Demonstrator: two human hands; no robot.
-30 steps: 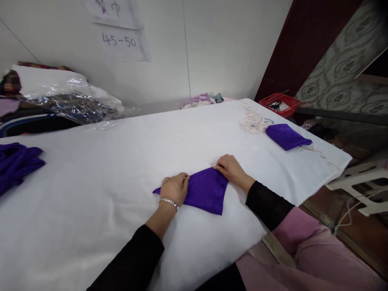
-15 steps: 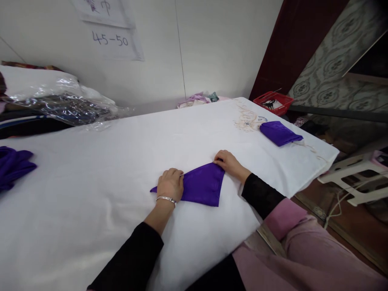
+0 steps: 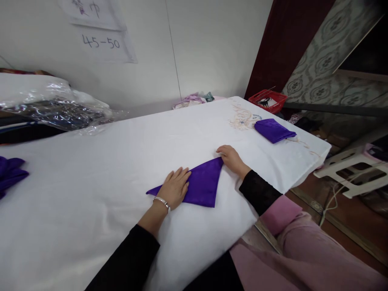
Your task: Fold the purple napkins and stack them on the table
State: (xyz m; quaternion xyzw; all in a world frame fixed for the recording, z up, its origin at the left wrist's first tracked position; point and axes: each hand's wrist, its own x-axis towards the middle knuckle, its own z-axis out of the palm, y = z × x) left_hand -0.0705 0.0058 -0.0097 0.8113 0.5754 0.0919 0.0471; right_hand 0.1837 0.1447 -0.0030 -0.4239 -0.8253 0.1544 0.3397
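Note:
A purple cloth napkin (image 3: 203,184) lies folded on the white tablecloth in front of me, with a narrow point sticking out to the left and a wider edge on the right. My left hand (image 3: 175,189) rests flat across its left half, fingers stretched out, a silver bangle on the wrist. At the upper right corner of the cloth is my right hand (image 3: 230,159), its fingers loosely extended past the corner and its edge touching or close to it. Another folded purple napkin (image 3: 273,130) lies farther right. Crumpled purple cloth (image 3: 11,173) sits at the left edge.
The white-covered table (image 3: 100,173) runs up to a wall with handwritten paper signs (image 3: 101,42). Plastic-wrapped fabrics (image 3: 75,111) are piled at the back left. A red basket (image 3: 269,102) stands beyond the far right corner, and a white stool (image 3: 353,171) to the right.
My left hand has flattened, its fingers spreading over the napkin. My right fingers have loosened from the pinch at the upper right corner. The view has shifted slightly.

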